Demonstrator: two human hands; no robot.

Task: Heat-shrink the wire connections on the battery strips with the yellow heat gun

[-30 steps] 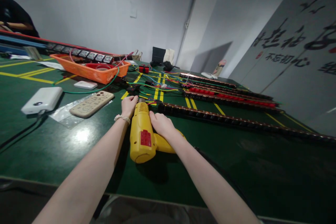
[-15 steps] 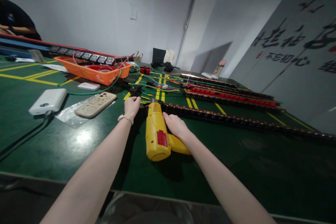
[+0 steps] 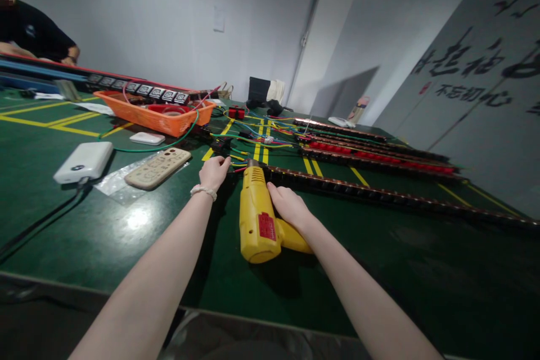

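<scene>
My right hand (image 3: 291,208) is wrapped round the handle of a yellow heat gun (image 3: 258,219), which has a red label on its side. The metal nozzle points away from me, at the left end of a long dark strip (image 3: 337,184). Thin coloured wires (image 3: 238,166) come out of that end. My left hand (image 3: 214,173), with a bracelet at the wrist, is closed on these wires just left of the nozzle; its fingertips are partly hidden. Just beyond it lies a small black connector (image 3: 221,146).
Left of my arms lie a white power bank (image 3: 83,163) with a black cable, a beige phone (image 3: 158,169) and a plastic bag (image 3: 122,187). Behind them stands an orange basket (image 3: 156,119). More strips (image 3: 379,160) and wires lie beyond. A person (image 3: 36,31) sits far left.
The view has shifted slightly, so most things appear a little further right. Both hands keep their holds, and the heat gun stays by the wires. The other person's arm has moved.
</scene>
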